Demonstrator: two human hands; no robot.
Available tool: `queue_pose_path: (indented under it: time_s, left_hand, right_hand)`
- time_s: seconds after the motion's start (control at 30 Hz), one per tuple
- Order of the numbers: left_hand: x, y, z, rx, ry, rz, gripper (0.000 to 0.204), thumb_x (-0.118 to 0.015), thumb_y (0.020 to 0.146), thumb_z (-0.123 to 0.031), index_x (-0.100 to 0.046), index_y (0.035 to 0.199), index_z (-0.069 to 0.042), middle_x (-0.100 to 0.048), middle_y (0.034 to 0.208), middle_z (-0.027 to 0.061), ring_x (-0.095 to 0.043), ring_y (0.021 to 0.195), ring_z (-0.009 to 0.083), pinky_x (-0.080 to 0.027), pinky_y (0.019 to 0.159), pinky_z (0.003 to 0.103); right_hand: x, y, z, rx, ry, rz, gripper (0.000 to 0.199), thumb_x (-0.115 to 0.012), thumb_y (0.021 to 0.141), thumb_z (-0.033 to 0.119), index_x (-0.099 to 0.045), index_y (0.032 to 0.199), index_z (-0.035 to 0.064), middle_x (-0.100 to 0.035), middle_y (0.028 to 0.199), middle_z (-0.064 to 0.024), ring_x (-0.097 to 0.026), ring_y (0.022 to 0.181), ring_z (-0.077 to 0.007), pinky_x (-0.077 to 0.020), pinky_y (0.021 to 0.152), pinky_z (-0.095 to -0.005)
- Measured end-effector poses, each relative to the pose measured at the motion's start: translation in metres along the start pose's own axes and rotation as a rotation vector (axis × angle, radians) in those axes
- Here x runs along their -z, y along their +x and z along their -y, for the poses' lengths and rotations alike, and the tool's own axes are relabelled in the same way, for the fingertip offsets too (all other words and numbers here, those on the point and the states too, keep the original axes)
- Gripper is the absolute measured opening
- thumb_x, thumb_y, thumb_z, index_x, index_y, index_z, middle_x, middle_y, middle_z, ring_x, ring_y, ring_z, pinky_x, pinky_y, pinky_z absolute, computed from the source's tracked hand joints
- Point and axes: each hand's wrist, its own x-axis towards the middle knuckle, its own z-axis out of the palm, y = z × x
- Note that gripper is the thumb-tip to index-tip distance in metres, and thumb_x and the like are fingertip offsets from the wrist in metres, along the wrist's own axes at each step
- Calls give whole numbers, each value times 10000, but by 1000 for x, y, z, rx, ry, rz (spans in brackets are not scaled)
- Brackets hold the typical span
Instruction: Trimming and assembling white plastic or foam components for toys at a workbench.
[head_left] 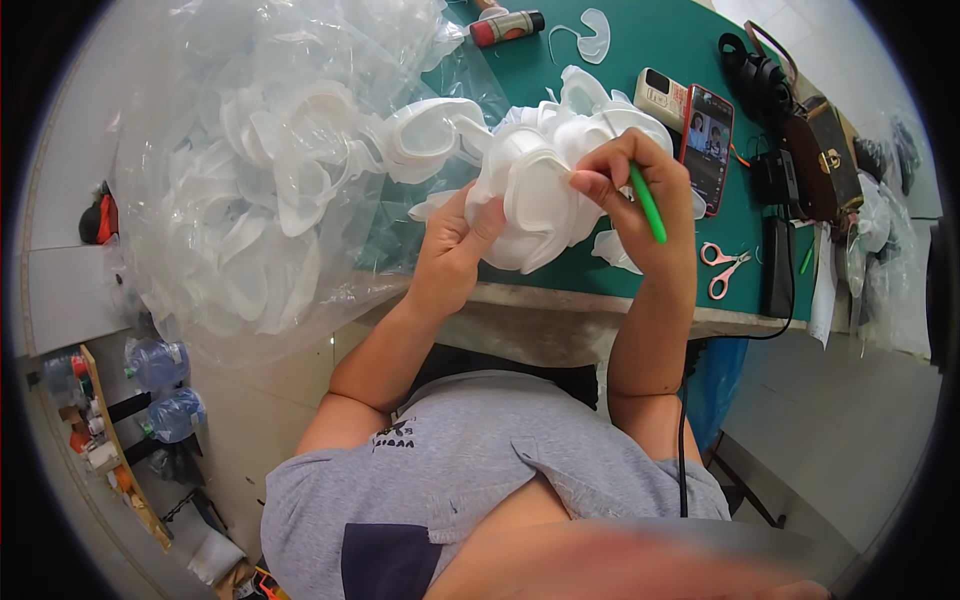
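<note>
My left hand (458, 248) is closed on the near left edge of a white moulded cup-shaped piece (535, 205), thumb on its face. The piece is tilted up above the table's front edge, with a raised curved rim across it. My right hand (640, 195) has a slim green pen-like tool (647, 203) tucked in its fingers, and its thumb and forefinger pinch at the piece's upper right edge. Whether a thread or scrap is between those fingertips is too small to tell. More white moulded pieces (430, 138) lie just behind and to the left.
A large clear plastic bag (215, 200) full of similar white pieces covers the left side. On the green table (625, 20) are pink-handled scissors (722, 270), a phone (706, 150), a small beige box (660, 98), a red-and-black cylinder (507, 28) and a brown bag (822, 160). A black cable (684, 450) hangs at right.
</note>
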Motion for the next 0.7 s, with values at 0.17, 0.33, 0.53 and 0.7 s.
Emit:
queue_pose_path:
  time_s: [0.17, 0.33, 0.53, 0.7]
  left_hand:
    - [-1, 3, 3, -28, 31, 7, 336, -478, 1007, -235, -541, 1244, -5, -628, 1078, 52, -576, 967, 96, -471, 833, 253]
    - [-5, 2, 1, -33, 39, -39, 327, -483, 1006, -238, -550, 1223, -4, -631, 1046, 43, -574, 952, 83, -471, 817, 239]
    - [-2, 10, 5, -5, 37, -108, 321, -481, 1007, -236, -552, 1225, -12, -619, 1066, 36, -565, 953, 72, -467, 822, 239]
    - [4, 11, 4, 81, -219, -224, 368, -476, 1005, -270, -501, 1287, -33, -582, 1180, 49, -560, 1057, 109, -469, 893, 276]
  right_hand:
    - [4, 7, 11, 142, 15, -62, 348, -708, 810, -23, -385, 724, 72, -635, 824, -76, -536, 746, -90, -460, 699, -225]
    - [10, 13, 19, 520, 407, -264, 331, -619, 877, -42, -343, 750, 87, -617, 869, -168, -556, 727, -161, -473, 716, -281]
    - [26, -2, 31, 758, 430, -432, 322, -630, 874, -22, -353, 758, 95, -611, 857, -198, -575, 735, -204, -490, 692, -327]
    - [59, 4, 27, 748, 468, -907, 171, -615, 857, -54, -474, 808, 27, -631, 926, -186, -614, 776, -232, -519, 675, -334]
